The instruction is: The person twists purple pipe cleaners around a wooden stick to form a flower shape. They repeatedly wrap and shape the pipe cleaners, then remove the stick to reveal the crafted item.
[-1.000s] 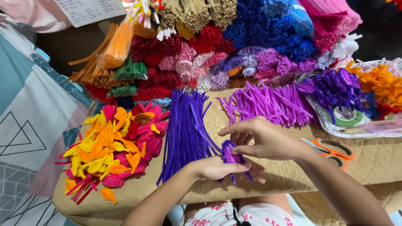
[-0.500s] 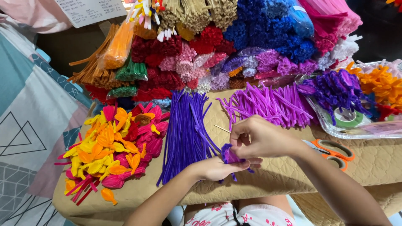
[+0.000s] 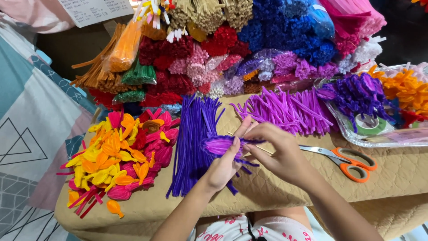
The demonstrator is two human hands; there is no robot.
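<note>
Purple pipe-cleaner bundle [image 3: 223,145] pinched between both hands just above the table [image 3: 401,174], long axis running left-right; left hand [image 3: 223,167] gripping underneath, right hand [image 3: 278,154] closed on its right end, equally near.

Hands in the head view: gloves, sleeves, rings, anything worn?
Both are bare. The left hand and right hand show no gloves, and no rings or watch are visible on the fingers or wrists. Both forearms are uncovered as far as the bottom edge of the picture, so no sleeves show. Nails look short, with no polish that can be made out.
</note>
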